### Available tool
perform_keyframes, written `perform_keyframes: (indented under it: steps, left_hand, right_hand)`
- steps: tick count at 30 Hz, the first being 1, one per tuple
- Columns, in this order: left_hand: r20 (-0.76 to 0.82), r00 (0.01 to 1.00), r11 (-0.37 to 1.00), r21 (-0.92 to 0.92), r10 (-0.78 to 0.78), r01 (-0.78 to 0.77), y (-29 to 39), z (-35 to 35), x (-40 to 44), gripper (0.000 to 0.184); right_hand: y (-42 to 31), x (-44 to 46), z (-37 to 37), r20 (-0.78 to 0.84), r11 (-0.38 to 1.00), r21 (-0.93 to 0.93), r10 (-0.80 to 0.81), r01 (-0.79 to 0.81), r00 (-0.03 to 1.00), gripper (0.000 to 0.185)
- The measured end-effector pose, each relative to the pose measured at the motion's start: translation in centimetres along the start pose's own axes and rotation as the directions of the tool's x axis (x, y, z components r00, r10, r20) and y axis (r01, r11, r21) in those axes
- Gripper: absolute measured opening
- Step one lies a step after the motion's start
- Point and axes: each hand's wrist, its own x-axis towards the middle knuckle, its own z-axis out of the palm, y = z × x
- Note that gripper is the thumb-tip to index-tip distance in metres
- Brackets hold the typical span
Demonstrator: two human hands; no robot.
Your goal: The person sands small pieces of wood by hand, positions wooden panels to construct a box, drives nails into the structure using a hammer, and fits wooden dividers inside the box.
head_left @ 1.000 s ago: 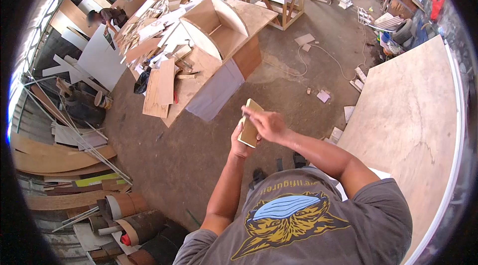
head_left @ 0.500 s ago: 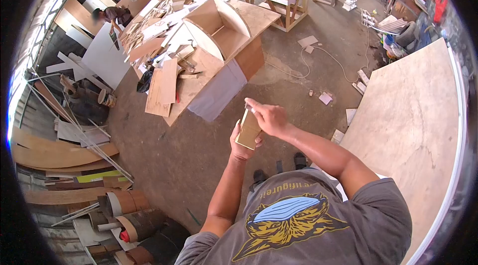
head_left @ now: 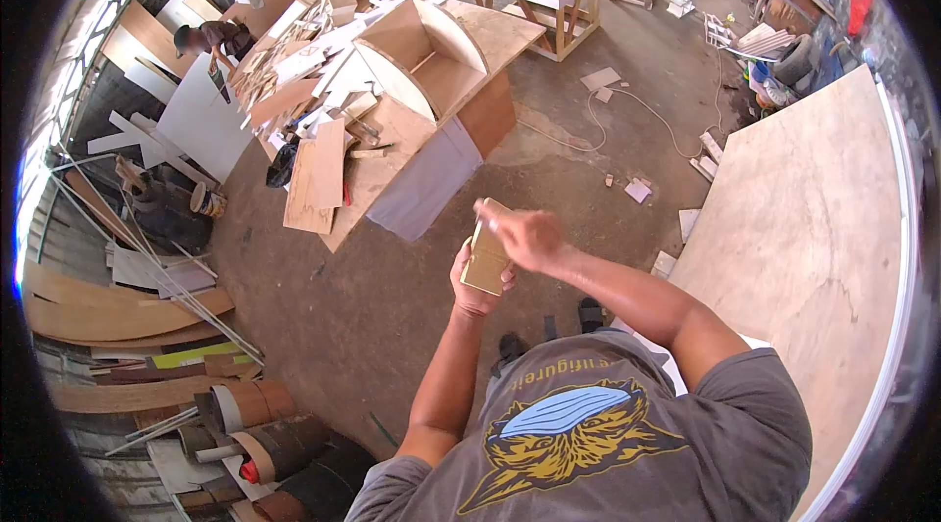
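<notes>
In front of my chest, my left hand (head_left: pixel 474 298) is closed around a small flat wooden block (head_left: pixel 483 272) with a pale edge, held tilted upward. Its thumb lies along the left side and its fingertips show at the right. Over the block's upper end is my right hand (head_left: pixel 530 237), its fingers curled at the top edge and slightly blurred. Whatever sits between those fingers is too small and smeared to name.
A workbench (head_left: pixel 392 164) ahead carries scrap boards and a curved-sided plywood box (head_left: pixel 431 71). At far left a person (head_left: pixel 221 37) bends near a white panel. A large plywood sheet (head_left: pixel 784 208) stands at my right. A cable (head_left: pixel 588 145) crosses the floor.
My right hand has shifted slightly at the block's upper end, and its fingers are now blurred. My left hand keeps hold of the block. At far left, a saw shows more clearly by the person.
</notes>
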Motion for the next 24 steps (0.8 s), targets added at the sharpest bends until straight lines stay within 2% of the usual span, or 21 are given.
perform_keyframes:
  steps: [1, 3, 4, 7, 8, 10, 13, 15, 16, 18, 19, 20, 21, 23, 24]
  left_hand:
    - [-0.027, 1.0, 1.0, -0.01, 0.009, -0.009, 0.0, 0.1, 0.1, 0.062]
    - [0.069, 0.997, 0.999, 0.017, -0.039, 0.038, 0.4, 0.1, 0.3, 0.063]
    - [0.115, 0.992, 0.998, 0.03, -0.061, 0.058, 0.6, 0.2, 0.3, 0.063]
    - [0.004, 0.998, 0.998, -0.028, -0.057, 0.057, 0.6, 1.0, 0.0, 0.066]
    - [-0.013, 0.999, 0.998, -0.023, -0.051, 0.051, 0.5, 0.9, 0.0, 0.067]
    - [-0.04, 0.998, 0.999, -0.013, -0.046, 0.045, 0.6, 0.7, 0.4, 0.069]
    - [0.072, 0.994, 0.995, -0.036, -0.088, 0.091, 0.5, 0.9, 0.7, 0.07]
    - [-0.011, 0.997, 0.995, -0.056, -0.081, 0.08, 0.5, 1.2, 0.5, 0.072]
    - [-0.05, 0.996, 0.995, -0.075, -0.076, 0.072, 0.5, 1.5, 0.5, 0.072]
    - [-0.142, 0.987, 0.992, -0.108, -0.078, 0.063, 0.7, 2.3, 0.6, 0.075]
    - [-0.088, 0.993, 0.995, -0.07, -0.082, 0.076, 0.8, 2.0, 0.7, 0.076]
    - [-0.035, 0.996, 0.996, -0.032, -0.085, 0.084, 0.9, 1.5, 0.8, 0.076]
    - [0.017, 0.996, 0.996, 0.006, -0.088, 0.088, 1.0, 1.4, 0.7, 0.076]
    - [-0.062, 0.996, 0.998, -0.016, -0.069, 0.068, 1.0, 1.5, 1.0, 0.076]
    - [-0.099, 0.993, 0.998, -0.026, -0.064, 0.062, 1.0, 1.7, 1.2, 0.076]
  right_hand:
    - [-0.2, -0.4, 0.0, 0.044, 0.999, -0.014, -0.041, 0.041, 0.998, 0.044]
    - [-0.2, -0.9, -0.3, 0.136, 0.992, -0.04, -0.115, 0.122, 0.984, 0.044]
    - [0.1, -0.4, -0.6, 0.119, 1.0, 0.008, -0.015, 0.014, 0.993, 0.042]
    - [-0.3, -0.1, -0.6, 0.081, 0.999, 0.012, 0.036, -0.037, 0.996, 0.042]
    - [-0.8, -0.7, -0.9, 0.228, 0.997, -0.057, -0.036, 0.05, 0.973, 0.042]
    - [-0.2, -0.6, -0.7, 0.219, 0.998, -0.046, -0.031, 0.042, 0.975, 0.042]
    - [0.6, -0.6, 0.0, 0.162, 0.999, -0.035, 0.02, -0.015, 0.987, 0.042]
    - [0.6, -0.7, 0.4, 0.104, 0.997, -0.02, 0.075, -0.073, 0.992, 0.043]
    - [0.1, -1.2, -0.1, 0.214, 0.996, -0.091, 0.01, 0.01, 0.977, 0.043]
    - [0.8, -0.8, -0.2, 0.144, 0.998, -0.067, 0.016, -0.007, 0.989, 0.043]
    - [1.2, -0.5, -0.1, 0.113, 0.999, -0.053, 0.018, -0.012, 0.993, 0.044]
    - [1.7, -0.2, 0.0, 0.051, 0.994, -0.051, 0.104, -0.101, 0.993, 0.044]
    - [1.2, -0.3, -0.1, 0.108, 0.996, -0.05, 0.072, -0.067, 0.992, 0.044]
    - [0.0, -0.6, -0.4, 0.209, 0.999, -0.043, 0.008, 0.001, 0.978, 0.044]
    - [-0.4, -0.9, 0.0, 0.132, 0.991, -0.03, -0.124, 0.129, 0.983, 0.044]
